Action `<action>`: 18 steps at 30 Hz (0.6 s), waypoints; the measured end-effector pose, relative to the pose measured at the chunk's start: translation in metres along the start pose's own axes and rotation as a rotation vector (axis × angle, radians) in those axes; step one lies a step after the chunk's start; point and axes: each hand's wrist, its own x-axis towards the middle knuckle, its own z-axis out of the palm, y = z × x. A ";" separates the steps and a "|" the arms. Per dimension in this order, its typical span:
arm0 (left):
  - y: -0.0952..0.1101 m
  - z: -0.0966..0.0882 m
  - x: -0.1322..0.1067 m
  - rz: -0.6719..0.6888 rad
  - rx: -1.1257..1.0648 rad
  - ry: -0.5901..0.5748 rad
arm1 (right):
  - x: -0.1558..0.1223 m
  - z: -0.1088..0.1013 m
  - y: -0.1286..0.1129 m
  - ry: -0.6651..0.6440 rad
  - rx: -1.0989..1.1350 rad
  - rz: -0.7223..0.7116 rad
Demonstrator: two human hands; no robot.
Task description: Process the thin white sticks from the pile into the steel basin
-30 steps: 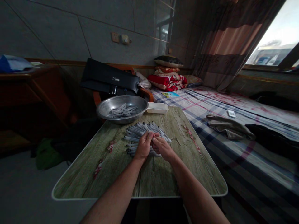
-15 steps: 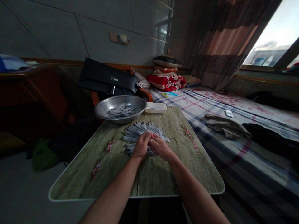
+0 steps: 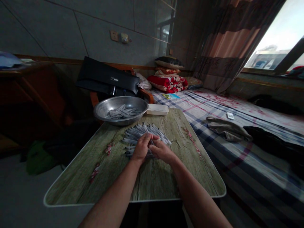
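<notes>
Evidently, your left hand (image 3: 142, 147) is drawn in narrow, thumb against fingers, apparently pinching one slim tube (image 3: 146, 129) that slants up and away from you. Your right hand (image 3: 161, 150) meets it from the other side with its fingers curled in; whether those fingertips also grip the tube, or merely steady its near end, you cannot tell from this angle, since your own knuckles cover that end.

As a judgement, the step in hand is close two-handed work on a single piece at the fingertips. From this hold, a further move would seem to call for a light, steady pinch and the two hands kept in line, with enough lift not to brush the pieces below.

Just beyond and beneath your hands lies the fanned pile of pale tubes (image 3: 133, 133), many with dark ends; a smaller cluster (image 3: 129, 152) sits nearer you, to the left, partly behind your left hand. All of it rests on the wood-patterned table (image 3: 114, 185). Farther out, at the far left, stands the metal basin (image 3: 120, 122), with more loose pieces (image 3: 123, 111) inside, and just beside it the white tray (image 3: 157, 112).
</notes>
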 end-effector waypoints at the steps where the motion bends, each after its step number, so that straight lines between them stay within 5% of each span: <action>1: 0.000 -0.002 0.001 -0.035 -0.066 0.029 | -0.002 -0.002 -0.001 -0.052 -0.015 -0.002; 4: 0.001 -0.009 0.004 -0.113 -0.231 0.130 | -0.006 -0.009 -0.002 -0.101 -0.001 0.032; 7: 0.007 -0.014 0.005 -0.176 -0.315 0.141 | -0.004 -0.012 -0.002 -0.008 0.121 0.047; 13: 0.020 -0.016 -0.001 -0.352 -0.380 -0.138 | 0.002 -0.018 -0.008 0.301 0.275 0.027; 18: 0.016 -0.019 -0.005 -0.475 -0.421 -0.308 | 0.004 -0.023 -0.002 0.362 0.272 0.103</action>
